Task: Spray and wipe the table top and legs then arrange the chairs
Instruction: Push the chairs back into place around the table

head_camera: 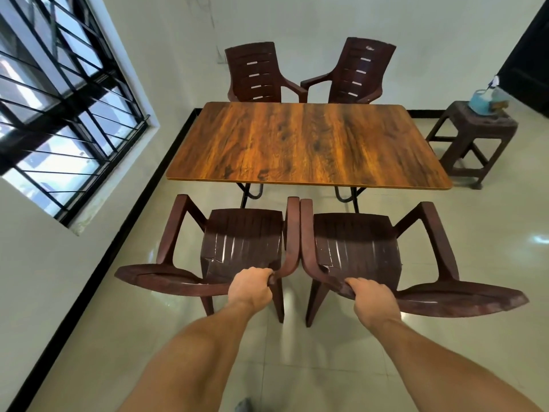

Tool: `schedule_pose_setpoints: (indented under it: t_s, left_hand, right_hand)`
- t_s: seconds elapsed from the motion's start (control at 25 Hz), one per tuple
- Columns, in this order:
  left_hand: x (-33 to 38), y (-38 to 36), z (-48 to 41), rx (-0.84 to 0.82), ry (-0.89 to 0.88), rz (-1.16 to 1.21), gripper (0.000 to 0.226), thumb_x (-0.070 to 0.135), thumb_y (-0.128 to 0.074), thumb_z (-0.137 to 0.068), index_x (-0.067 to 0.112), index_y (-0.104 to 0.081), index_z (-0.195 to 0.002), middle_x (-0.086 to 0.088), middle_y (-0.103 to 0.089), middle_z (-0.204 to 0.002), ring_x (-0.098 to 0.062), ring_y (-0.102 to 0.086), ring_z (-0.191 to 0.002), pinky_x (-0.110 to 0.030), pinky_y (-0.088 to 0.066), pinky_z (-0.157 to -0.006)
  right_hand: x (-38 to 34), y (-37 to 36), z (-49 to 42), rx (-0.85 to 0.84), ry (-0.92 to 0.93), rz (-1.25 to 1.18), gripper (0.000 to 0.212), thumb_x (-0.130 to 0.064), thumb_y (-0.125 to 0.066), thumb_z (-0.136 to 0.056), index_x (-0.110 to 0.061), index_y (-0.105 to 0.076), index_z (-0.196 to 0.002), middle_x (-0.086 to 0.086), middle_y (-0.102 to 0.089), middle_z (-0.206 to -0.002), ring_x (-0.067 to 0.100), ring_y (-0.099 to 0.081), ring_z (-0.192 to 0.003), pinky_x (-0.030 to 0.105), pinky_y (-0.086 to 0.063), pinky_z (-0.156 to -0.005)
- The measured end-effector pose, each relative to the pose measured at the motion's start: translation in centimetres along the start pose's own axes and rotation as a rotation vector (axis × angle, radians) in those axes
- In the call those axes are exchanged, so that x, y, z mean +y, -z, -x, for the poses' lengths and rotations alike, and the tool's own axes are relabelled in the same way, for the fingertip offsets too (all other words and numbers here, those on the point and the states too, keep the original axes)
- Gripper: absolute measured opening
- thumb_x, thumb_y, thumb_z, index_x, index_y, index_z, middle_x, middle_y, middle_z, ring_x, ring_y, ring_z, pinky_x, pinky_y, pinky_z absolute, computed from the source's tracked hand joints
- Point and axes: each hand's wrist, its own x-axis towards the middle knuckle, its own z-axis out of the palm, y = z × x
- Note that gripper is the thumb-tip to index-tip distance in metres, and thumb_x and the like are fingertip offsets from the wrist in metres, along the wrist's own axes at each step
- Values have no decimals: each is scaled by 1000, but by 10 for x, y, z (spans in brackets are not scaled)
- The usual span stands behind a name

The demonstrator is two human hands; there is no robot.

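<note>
The left hand (251, 288) is curled tight over the top rim of the near left dark-brown moulded plastic armchair (243, 242), at the inner corner where backrest runs into armrest. The right hand (372, 298) wraps the matching inner corner of the near right dark-brown plastic armchair (353, 245) the same way, fingers hooked over the edge. These 2 chairs stand side by side, inner armrests almost touching, facing the table with their seats short of its near edge. Moulded chairs like these are probably light and stiff with a little flex, so 1 hand each should slide them. A corner hold may let them swivel, and a grip nearer the middle of each backrest would likely steer straighter. A pale line across the left chair's lower back may be a crack, so gentle pushing seems wise. The glossy cream tiled floor (297, 367) looks smooth, so the chair feet should skid readily. Beyond are the black tubular metal table legs (244, 196) under the rectangular orange-brown wood-grain table top (309, 144). 2 more brown plastic armchairs (254, 72) sit at the far side before the pale wall (297, 25). To the right is a dark-brown plastic stool (472, 138) carrying a blue-tinted container (484, 101); to the left, a window with a black grille (59, 99).
</note>
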Motion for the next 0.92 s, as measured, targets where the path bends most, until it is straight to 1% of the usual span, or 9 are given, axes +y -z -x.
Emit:
schedule_pose_setpoints:
  t_s: [0.12, 0.32, 0.52, 0.72, 0.92]
  left_hand:
    - [3, -2, 1, 11, -32, -8, 26, 17, -51, -88, 25, -70, -104, -4, -75, -99, -34, -68, -96, -42, -56, -85]
    - [11, 1, -15, 30, -73, -15, 27, 17, -53, -88, 24, -71, -107, -5, -75, -100, -33, -69, -97, -41, -56, -86]
    - [17, -8, -10, 23, -90, -30, 31, 14, -53, -86, 24, -71, -109, -3, -75, -100, -31, -68, -95, -39, -54, -84]
    - [26, -10, -15, 32, -110, -5, 26, 15, -54, -89, 24, -72, -107, -2, -75, -97, -30, -69, -91, -42, -58, -86]
    - [23, -13, -12, 24, -118, -8, 25, 14, -55, -88, 23, -71, -104, -2, -75, -95, -29, -68, -90, -42, -58, -85]
  right_hand:
    - [-4, 2, 1, 13, -16, -24, 45, -8, -40, -96, -30, -51, -133, -4, -62, -125, 23, -60, -114, 38, -46, -94]
    - [-2, 3, -5, 44, -59, -59, 37, -8, -40, -98, -30, -55, -124, -3, -65, -113, 24, -65, -103, 38, -51, -90]
    - [5, 0, -2, 40, -73, -31, 37, -9, -38, -98, -28, -55, -125, -1, -65, -115, 25, -64, -104, 39, -51, -90]
    - [13, 0, -4, 31, -78, -32, 35, -7, -40, -96, -26, -57, -121, 0, -63, -112, 25, -64, -104, 39, -50, -90]
    - [16, 2, -8, 28, -51, -48, 37, -8, -40, -96, -26, -57, -123, 0, -63, -115, 26, -63, -105, 39, -49, -90]
